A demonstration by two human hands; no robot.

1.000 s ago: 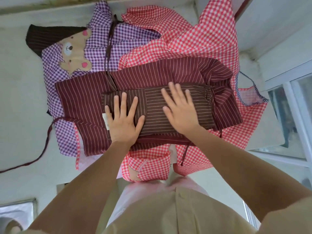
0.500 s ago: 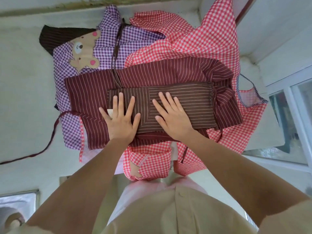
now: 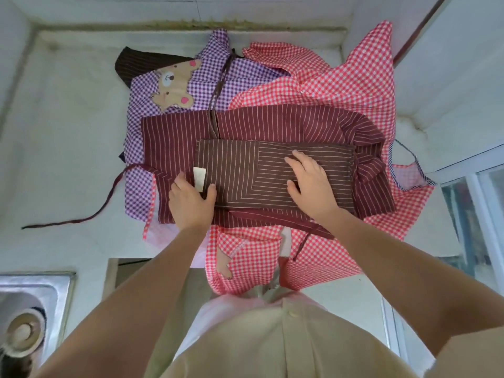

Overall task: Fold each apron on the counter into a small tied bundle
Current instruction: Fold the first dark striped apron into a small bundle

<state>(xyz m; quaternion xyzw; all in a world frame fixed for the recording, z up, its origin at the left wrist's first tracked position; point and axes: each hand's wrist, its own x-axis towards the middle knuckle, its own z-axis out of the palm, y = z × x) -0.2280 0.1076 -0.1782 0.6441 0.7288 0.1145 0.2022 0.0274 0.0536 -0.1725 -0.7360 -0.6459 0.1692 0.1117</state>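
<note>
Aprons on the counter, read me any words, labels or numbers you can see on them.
None can be read.
The white tag on the brown striped apron is too blurred to read.
The bear patch on the purple checked apron shows no letters.

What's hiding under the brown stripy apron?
A maroon striped apron lies right under the brown striped apron, sticking out around it. A red checked apron and a purple checked apron peek out beneath that. Whatever is under the middle is covered.

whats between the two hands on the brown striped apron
Only a bare stretch of the folded brown striped apron lies between the left hand and right hand, in the head view.
</note>
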